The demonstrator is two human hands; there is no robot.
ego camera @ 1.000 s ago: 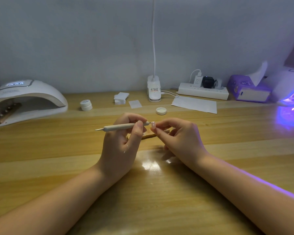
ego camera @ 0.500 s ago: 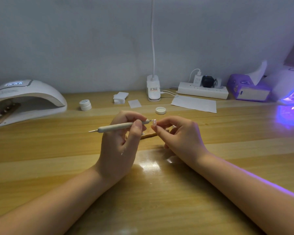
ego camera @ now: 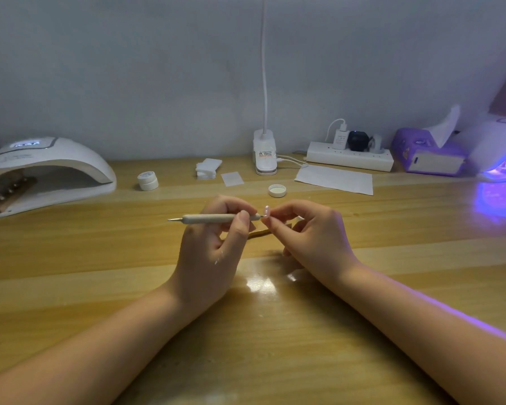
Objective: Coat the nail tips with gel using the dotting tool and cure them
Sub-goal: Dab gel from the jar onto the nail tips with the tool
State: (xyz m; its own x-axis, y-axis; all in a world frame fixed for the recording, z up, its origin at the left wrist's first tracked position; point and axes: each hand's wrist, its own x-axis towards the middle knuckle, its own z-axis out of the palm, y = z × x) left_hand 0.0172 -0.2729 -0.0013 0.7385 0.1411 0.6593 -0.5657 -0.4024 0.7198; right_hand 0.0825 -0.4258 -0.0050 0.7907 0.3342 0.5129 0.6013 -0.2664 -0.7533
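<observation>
Left hand (ego camera: 208,252) pinching slim pale wooden-handled dotting tool (ego camera: 214,219) mid-shaft, working end touching small translucent pinkish nail tip (ego camera: 266,211). Right hand (ego camera: 310,238) pinching nail tip above table. Tip probably light, thin, slippery: gripping by edges.

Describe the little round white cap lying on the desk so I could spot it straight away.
Start at the white clip lamp base standing against the wall mid-desk. Come toward the hands: the cap lies alone on bare wood, just left of the white paper sheet. Unlike the closed white jar further left, it is shallow, open side up, and nothing touches it.
</observation>
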